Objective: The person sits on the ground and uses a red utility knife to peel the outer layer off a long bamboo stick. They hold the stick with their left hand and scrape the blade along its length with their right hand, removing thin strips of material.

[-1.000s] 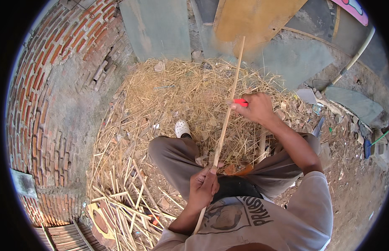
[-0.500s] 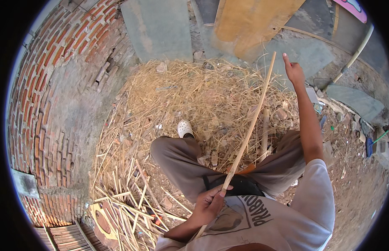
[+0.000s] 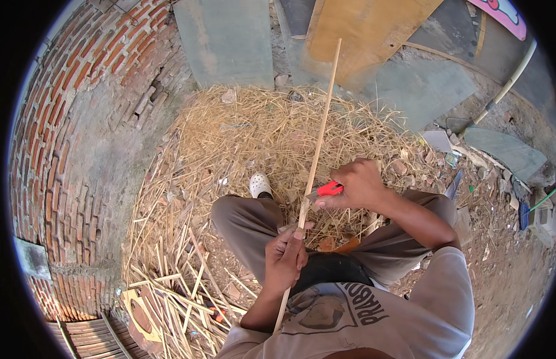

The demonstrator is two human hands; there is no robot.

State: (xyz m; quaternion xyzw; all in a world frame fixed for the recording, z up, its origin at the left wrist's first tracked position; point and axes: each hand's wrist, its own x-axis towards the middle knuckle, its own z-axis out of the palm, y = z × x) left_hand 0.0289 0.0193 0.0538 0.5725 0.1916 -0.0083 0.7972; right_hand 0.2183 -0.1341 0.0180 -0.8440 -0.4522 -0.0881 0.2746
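Note:
A long, slender bamboo strip (image 3: 323,127) slants up and away from my lap, its far end past the straw. My left hand (image 3: 284,257) is wrapped around its lower part, close to my belly, and the near end runs back beside my forearm. In my closed right hand (image 3: 363,186) is a knife with a red handle (image 3: 330,189). Its short blade lies against the strip a little beyond my left hand; how deep the edge sits cannot be made out. A dark pad (image 3: 331,269) covers my lap beneath the strip.
Straw-like shavings (image 3: 260,128) cover the ground ahead. Cut strips (image 3: 182,299) lie heaped at my lower left. A worn brick wall (image 3: 80,161) stands on the left. Grey sheets (image 3: 227,45) and an orange-brown board (image 3: 364,36) stand at the back. My white clog (image 3: 260,184) is between.
My right hand has come back from beyond the strip's far end to just past my left hand, and the red-handled knife now shows. The strip's far end has swung left.

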